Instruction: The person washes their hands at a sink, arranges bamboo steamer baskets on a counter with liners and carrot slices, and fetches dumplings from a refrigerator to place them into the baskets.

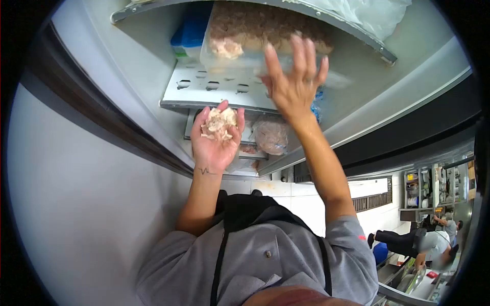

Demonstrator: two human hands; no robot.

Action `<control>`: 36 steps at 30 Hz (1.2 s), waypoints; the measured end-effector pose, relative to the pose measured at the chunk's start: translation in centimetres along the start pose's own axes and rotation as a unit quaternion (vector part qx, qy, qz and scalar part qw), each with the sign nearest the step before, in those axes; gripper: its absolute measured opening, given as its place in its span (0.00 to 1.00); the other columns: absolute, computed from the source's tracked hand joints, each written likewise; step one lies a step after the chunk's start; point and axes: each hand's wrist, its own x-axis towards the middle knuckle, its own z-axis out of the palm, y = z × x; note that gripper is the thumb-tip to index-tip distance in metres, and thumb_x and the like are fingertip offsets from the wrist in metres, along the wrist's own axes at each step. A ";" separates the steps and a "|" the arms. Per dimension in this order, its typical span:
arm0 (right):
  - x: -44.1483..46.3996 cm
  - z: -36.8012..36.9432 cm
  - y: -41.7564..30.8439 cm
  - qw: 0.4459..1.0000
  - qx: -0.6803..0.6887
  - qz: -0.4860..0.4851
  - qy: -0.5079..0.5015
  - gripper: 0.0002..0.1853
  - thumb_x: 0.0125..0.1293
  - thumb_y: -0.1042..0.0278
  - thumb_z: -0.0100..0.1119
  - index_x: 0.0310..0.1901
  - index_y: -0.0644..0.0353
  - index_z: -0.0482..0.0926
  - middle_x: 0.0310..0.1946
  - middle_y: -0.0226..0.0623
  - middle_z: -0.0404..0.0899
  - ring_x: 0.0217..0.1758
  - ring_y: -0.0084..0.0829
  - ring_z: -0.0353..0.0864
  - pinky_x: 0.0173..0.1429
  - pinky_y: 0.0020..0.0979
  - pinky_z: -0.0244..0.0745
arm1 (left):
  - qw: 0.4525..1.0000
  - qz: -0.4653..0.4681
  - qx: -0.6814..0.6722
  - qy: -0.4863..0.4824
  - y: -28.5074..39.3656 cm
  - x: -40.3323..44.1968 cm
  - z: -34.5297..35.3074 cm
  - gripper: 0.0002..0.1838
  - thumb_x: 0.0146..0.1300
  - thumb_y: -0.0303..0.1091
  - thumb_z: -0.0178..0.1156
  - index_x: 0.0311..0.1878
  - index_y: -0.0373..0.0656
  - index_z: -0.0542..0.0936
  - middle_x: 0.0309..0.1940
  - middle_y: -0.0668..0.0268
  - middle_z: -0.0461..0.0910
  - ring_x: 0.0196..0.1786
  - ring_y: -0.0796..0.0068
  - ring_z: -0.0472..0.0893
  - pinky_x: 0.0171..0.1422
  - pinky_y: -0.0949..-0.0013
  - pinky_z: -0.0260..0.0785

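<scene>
My left hand (214, 150) is cupped palm up, fingers curled around a clump of pale, pinkish raw meat (220, 124). My right hand (297, 84) is raised with its fingers spread and nothing in them. It is in front of a translucent plastic tub (237, 62) on a refrigerator shelf. The tub holds a mass of pinkish-brown raw meat (270, 25), and a paler lump (226, 48) lies at its near left corner. My right hand covers part of the tub's front; I cannot tell whether the fingertips touch it.
Slotted metal shelves (189, 97) stand inside the open refrigerator. A blue container (191, 35) is left of the tub, and a plastic bag of meat (270, 135) sits lower down. An upper shelf edge (352, 28) overhangs the tub. People (439, 242) work at a counter far right.
</scene>
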 end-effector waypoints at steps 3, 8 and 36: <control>3.1 2.8 1.0 0.999 -0.013 -0.047 0.016 0.33 0.58 0.54 0.67 0.67 0.34 0.71 0.65 0.47 0.67 0.65 0.51 0.64 0.62 0.51 0.65 | 0.999 0.018 0.026 -0.030 0.3 0.0 0.8 0.24 0.67 0.45 0.58 0.60 0.39 0.73 0.53 0.50 0.75 0.59 0.52 0.75 0.43 0.66 0.82; 3.8 7.8 3.4 0.998 0.043 0.047 -0.023 0.28 0.58 0.69 0.64 0.63 0.42 0.75 0.62 0.43 0.71 0.61 0.46 0.70 0.60 0.47 0.67 | 0.998 0.009 0.041 -0.037 0.4 0.3 1.4 0.24 0.67 0.46 0.57 0.60 0.40 0.73 0.55 0.44 0.73 0.52 0.54 0.79 0.42 0.67 0.80; 7.7 -4.5 -5.0 0.966 0.207 -0.143 0.056 0.08 0.46 0.61 0.62 0.29 0.48 0.76 0.28 0.32 0.71 0.35 0.35 0.76 0.35 0.32 0.69 | 0.985 0.125 0.115 0.010 -1.0 0.2 -0.8 0.29 0.68 0.48 0.55 0.67 0.42 0.68 0.60 0.46 0.72 0.50 0.54 0.79 0.40 0.66 0.78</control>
